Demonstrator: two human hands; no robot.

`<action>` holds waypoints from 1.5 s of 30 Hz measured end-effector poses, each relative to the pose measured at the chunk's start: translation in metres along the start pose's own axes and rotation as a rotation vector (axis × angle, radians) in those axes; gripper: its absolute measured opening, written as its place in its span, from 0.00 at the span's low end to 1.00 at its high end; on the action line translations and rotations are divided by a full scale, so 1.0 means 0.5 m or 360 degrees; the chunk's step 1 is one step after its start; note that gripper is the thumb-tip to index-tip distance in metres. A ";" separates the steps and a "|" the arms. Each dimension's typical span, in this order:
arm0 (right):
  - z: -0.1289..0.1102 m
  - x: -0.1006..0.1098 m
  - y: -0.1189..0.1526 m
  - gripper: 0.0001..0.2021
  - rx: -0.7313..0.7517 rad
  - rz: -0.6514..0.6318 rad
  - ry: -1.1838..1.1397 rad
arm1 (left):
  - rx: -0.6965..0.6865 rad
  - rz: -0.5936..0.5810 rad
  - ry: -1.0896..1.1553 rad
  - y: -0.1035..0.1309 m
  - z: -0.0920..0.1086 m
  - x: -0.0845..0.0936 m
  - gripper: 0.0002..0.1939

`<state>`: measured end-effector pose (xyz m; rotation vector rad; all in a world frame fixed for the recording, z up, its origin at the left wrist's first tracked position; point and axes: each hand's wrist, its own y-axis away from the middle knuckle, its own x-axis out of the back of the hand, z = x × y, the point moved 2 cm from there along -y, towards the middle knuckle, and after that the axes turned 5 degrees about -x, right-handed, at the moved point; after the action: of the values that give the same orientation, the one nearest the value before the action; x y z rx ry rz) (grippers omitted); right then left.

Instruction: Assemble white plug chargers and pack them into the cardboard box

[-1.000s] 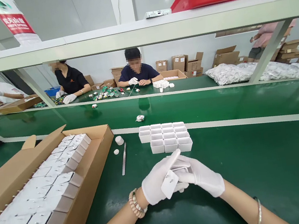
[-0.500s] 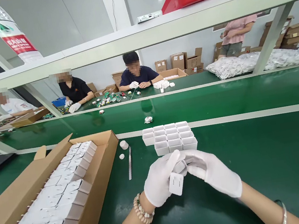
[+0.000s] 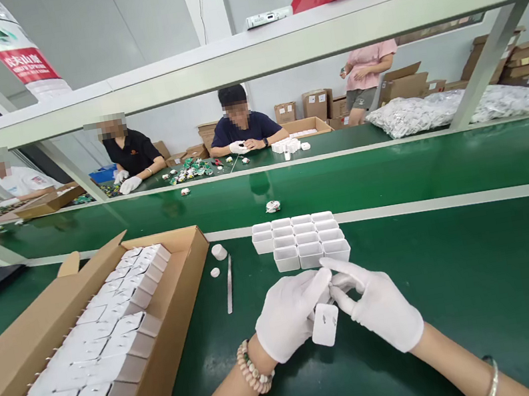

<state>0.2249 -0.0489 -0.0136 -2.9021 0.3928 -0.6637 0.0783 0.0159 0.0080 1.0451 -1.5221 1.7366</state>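
My left hand, in a white glove, is closed on a white plastic housing, mostly hidden by the fingers. From it hangs a square white plate with two small metal pieces on its face. My right hand, gloved too, meets the left one, its thumb and fingers closed at the housing's right side. What lies between those fingertips is hard to see. Just beyond both hands stand rows of open white plastic boxes, mouths up, on the green table.
At left a long cardboard box holds many white housings with prongs up. Tweezers, a white round cap and a small disc lie beside it. A small wrapped part sits on the green belt. Co-workers sit opposite.
The white plate has turned more toward me and moved slightly right, showing its two metal pieces. My right fingers have shifted their hold. The small part on the belt has moved slightly right.
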 end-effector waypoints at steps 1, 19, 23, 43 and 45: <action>-0.001 0.000 0.001 0.21 0.0008 0.0017 0.0042 | 0.0015 -0.0051 -0.0007 0.000 0.000 -0.003 0.10; -0.031 0.007 -0.010 0.28 -0.0336 -0.0834 -0.0803 | 0.0059 0.0171 0.1065 0.008 0.011 0.009 0.32; -0.041 0.005 -0.009 0.14 -0.0336 -0.0839 -0.0882 | 0.0054 0.0133 0.1241 -0.002 0.022 0.019 0.31; -0.042 0.005 -0.011 0.21 -0.0351 -0.0963 -0.0876 | 0.0447 0.0044 0.1557 0.024 -0.001 -0.002 0.44; -0.043 0.006 -0.008 0.25 -0.0303 -0.1057 -0.0933 | 0.0533 0.0055 0.1564 0.024 -0.003 0.001 0.44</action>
<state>0.2188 -0.0475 0.0075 -3.1944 -0.6256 0.2111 0.0678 0.0153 0.0025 0.1800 -0.6392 2.0944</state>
